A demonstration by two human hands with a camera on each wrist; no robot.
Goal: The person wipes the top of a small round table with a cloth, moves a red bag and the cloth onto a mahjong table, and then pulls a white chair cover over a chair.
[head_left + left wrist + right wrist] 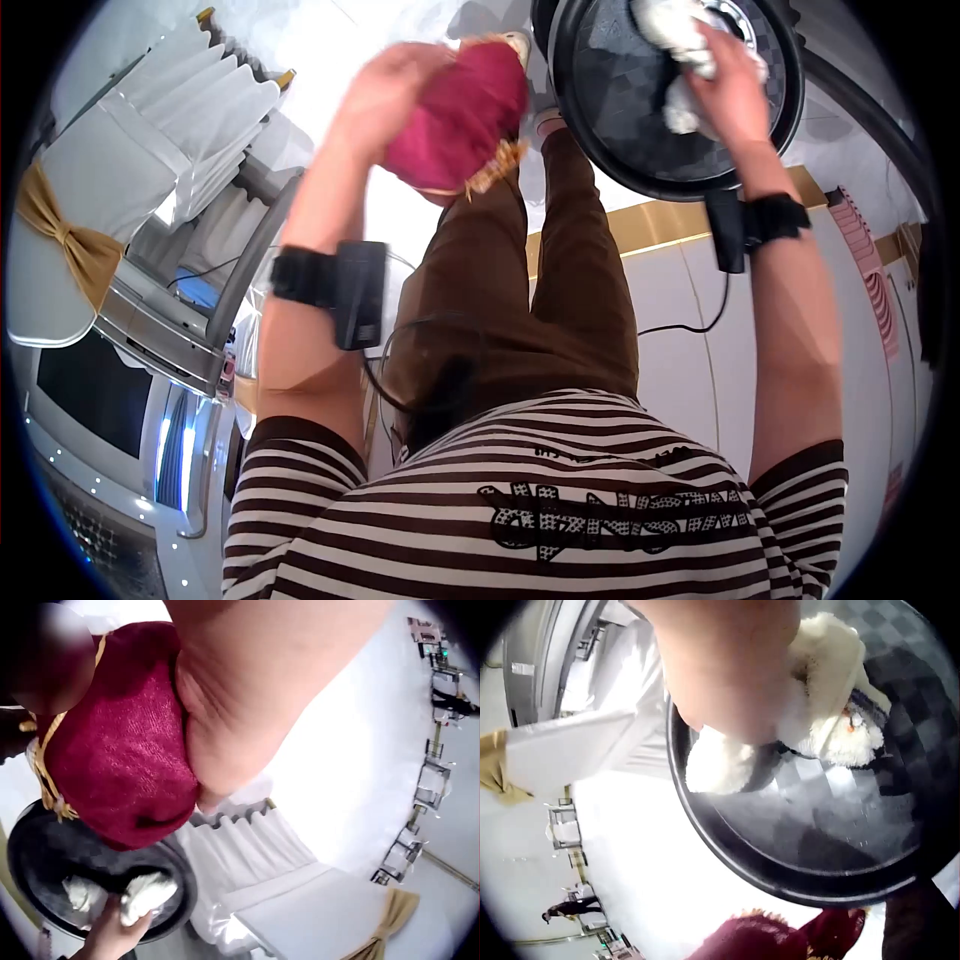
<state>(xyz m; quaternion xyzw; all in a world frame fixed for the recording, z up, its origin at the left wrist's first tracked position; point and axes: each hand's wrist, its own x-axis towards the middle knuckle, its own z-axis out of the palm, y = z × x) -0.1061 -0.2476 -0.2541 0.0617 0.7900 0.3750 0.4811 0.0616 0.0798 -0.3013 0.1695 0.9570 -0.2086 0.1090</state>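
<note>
A dark red velvety cloth with gold fringe along its edge hangs bunched from my left hand, which grips it in front of my legs. Its folds hide most of the left fingers. My right hand grips a crumpled white fluffy cloth against a round black tray at the upper right. Part of this cloth, with a dark edge and a small orange mark, lies on the tray's checkered surface. Wet-looking streaks and drops show there.
White cabinet fronts with a gold strip stand on the right, near my leg. To the left is a white-draped chair with a gold bow, beside a grey metal frame. A distant person appears in the right wrist view.
</note>
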